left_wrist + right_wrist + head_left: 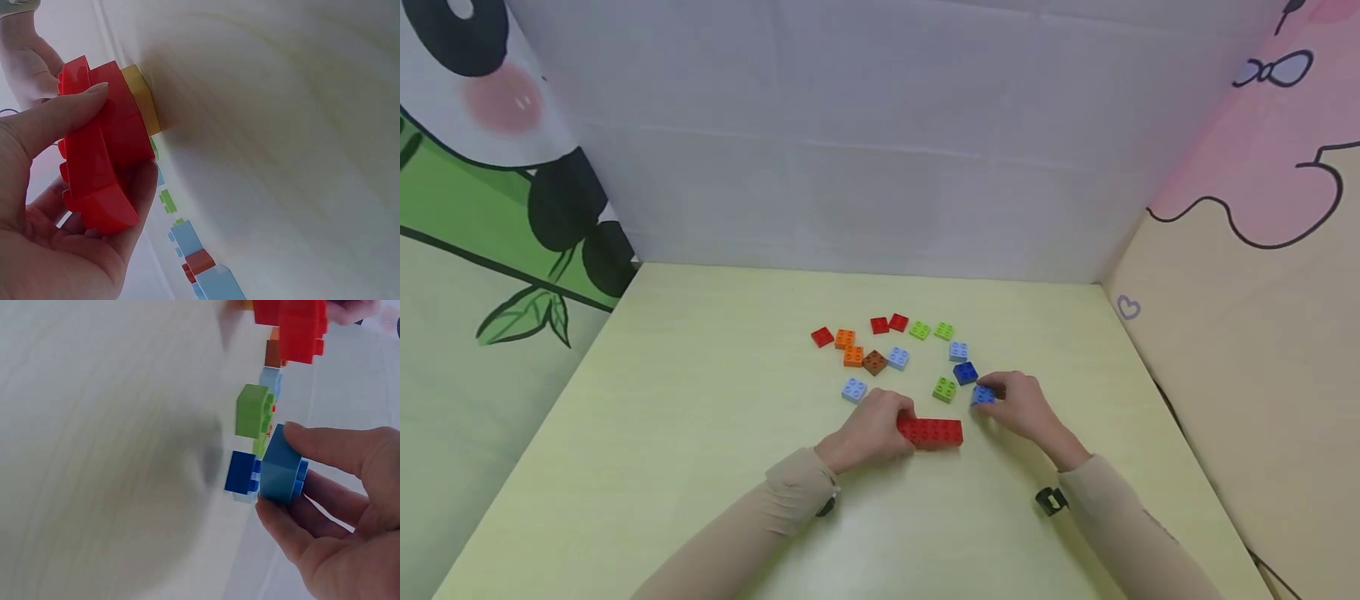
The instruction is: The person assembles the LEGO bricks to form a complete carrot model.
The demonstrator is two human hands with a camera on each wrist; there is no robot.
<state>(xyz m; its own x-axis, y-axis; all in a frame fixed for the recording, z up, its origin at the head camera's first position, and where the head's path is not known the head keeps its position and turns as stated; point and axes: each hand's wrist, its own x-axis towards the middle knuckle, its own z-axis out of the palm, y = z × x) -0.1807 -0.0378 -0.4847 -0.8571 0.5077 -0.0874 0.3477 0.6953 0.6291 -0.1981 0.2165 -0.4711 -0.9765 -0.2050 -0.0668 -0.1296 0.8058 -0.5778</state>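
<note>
My left hand [872, 429] grips one end of a long red toy brick [936, 432] from the left, thumb on the near side. In the left wrist view, another red brick [122, 119] sits under it, with a yellow brick [142, 100] at the bottom of the stack. To the right, my right hand [1022, 408] pinches a blue brick [280, 467] between thumb and fingers, studs towards the palm. In the right wrist view this brick is raised off the table. A dark blue brick [966, 372] and a lime green brick [944, 389] lie close by.
Beyond the hands, several small bricks lie scattered on the pale table [715, 375]: red [822, 337], orange [853, 357], brown [874, 362], light blue [853, 390] and lime green [943, 331]. A white cloth wall [865, 200] stands at the table's back edge.
</note>
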